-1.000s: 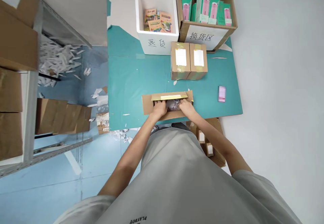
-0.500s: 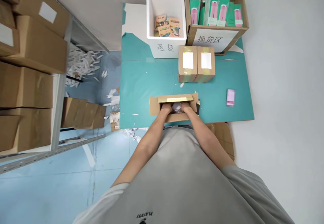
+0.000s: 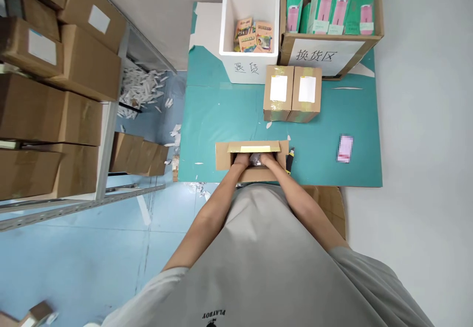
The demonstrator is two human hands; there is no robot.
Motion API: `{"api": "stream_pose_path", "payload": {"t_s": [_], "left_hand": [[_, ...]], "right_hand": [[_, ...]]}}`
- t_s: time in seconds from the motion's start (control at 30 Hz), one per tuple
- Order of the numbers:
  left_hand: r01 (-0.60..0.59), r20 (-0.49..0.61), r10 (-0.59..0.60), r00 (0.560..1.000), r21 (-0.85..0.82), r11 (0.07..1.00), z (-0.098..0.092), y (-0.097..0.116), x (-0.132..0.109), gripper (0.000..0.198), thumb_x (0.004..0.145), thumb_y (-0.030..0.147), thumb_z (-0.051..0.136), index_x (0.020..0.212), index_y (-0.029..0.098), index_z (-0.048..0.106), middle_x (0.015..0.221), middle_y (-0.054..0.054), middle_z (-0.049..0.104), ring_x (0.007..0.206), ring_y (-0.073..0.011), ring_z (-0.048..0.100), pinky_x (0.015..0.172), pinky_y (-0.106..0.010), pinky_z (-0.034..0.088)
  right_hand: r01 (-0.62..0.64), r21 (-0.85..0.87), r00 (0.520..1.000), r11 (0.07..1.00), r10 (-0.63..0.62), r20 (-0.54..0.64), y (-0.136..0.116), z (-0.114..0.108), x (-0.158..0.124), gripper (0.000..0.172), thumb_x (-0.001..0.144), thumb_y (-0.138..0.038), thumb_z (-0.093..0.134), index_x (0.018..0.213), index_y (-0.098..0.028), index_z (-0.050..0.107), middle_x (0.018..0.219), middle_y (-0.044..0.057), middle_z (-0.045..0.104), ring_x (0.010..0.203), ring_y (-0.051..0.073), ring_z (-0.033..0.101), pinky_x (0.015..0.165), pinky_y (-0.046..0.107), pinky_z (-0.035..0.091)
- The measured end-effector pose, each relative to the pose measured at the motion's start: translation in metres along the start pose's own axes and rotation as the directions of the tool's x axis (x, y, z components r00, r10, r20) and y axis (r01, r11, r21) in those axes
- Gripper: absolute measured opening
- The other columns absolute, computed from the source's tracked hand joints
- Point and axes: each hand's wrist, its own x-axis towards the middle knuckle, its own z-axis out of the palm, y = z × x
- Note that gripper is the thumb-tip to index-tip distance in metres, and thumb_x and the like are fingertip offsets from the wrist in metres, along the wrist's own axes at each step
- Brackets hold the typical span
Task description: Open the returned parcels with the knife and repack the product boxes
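Note:
Both my hands reach down into an open cardboard box (image 3: pixel 223 156) at the table's near edge, its flaps spread outward. My left hand (image 3: pixel 242 159) is inside at the left and my right hand (image 3: pixel 267 159) at the right. Between them lies a shiny thing in clear plastic wrap (image 3: pixel 255 159); its kind is hard to make out. The fingers of both hands are hidden inside the box, so their grip does not show. Just right of the box lies a black and yellow utility knife (image 3: pixel 290 160).
Two taped cartons (image 3: pixel 292 113) stand behind the box on the green table (image 3: pixel 214 115). Beyond them are a white foam bin (image 3: pixel 236 66) with booklets and a large carton (image 3: pixel 369 46) of green boxes. A blurred phone (image 3: pixel 345 148) lies right. Shelves of cartons (image 3: pixel 88 61) stand left.
The open box has shifted slightly left on the table with my hands still in it, so more of the utility knife shows. The camera view has also turned a little.

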Motion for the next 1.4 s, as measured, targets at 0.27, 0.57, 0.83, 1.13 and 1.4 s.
{"api": "stream_pose_path", "payload": {"t_s": [0.27,0.57,0.83,1.13,1.4], "left_hand": [[-0.015,0.095,-0.013,0.995,0.29,0.957,-0.029,0.034,-0.035,0.009,0.085,0.01,0.078,0.079,0.017,0.078,0.109,-0.019,0.082,0.111,-0.0391,0.078,0.105,-0.045,0.058],[-0.146,-0.139,0.231,0.963,0.451,0.88,-0.09,0.05,-0.153,0.024,0.092,0.004,0.064,0.098,0.019,0.082,0.107,-0.009,0.079,0.091,-0.0211,0.074,0.076,-0.029,0.052],[-0.023,-0.305,0.182,0.935,0.46,0.888,-0.153,-0.013,-0.193,0.016,0.094,0.011,0.066,0.089,0.021,0.077,0.103,-0.009,0.077,0.083,-0.0218,0.07,0.074,-0.031,0.052],[0.135,-0.446,0.035,0.895,0.343,0.93,-0.244,-0.125,-0.224,0.014,0.089,0.01,0.066,0.083,0.022,0.067,0.101,-0.011,0.076,0.092,-0.0273,0.073,0.082,-0.033,0.053],[0.435,-0.662,-0.249,0.707,0.129,0.891,-0.319,-0.224,-0.213,0.023,0.088,0.006,0.062,0.105,0.017,0.074,0.108,-0.015,0.08,0.103,-0.0332,0.076,0.098,-0.04,0.057]], "right_hand": [[0.238,-0.058,0.971,0.969,-0.236,0.037,-0.007,-0.042,-0.064,0.061,0.103,-0.012,0.061,0.162,-0.022,0.067,0.151,0.017,0.076,0.142,0.038,0.071,0.122,0.05,0.056],[0.615,-0.051,0.788,0.787,-0.612,0.066,-0.047,-0.056,-0.14,0.077,0.11,-0.016,0.05,0.184,-0.032,0.039,0.136,0.014,0.067,0.119,0.033,0.074,0.105,0.045,0.065],[0.748,-0.209,0.662,0.63,-0.73,0.17,-0.125,0.018,-0.144,0.08,0.112,-0.015,0.04,0.189,-0.028,0.021,0.147,0.018,0.066,0.124,0.034,0.074,0.11,0.048,0.065],[0.786,-0.292,0.614,0.545,-0.739,0.277,-0.25,0.14,-0.126,0.055,0.114,-0.011,0.044,0.169,-0.011,0.044,0.155,0.026,0.065,0.142,0.036,0.068,0.122,0.054,0.056],[0.785,-0.533,0.547,0.315,-0.756,0.359,-0.378,0.226,-0.103,0.052,0.117,-0.012,0.04,0.166,-0.014,0.059,0.148,0.018,0.073,0.132,0.033,0.07,0.117,0.05,0.056]]}}
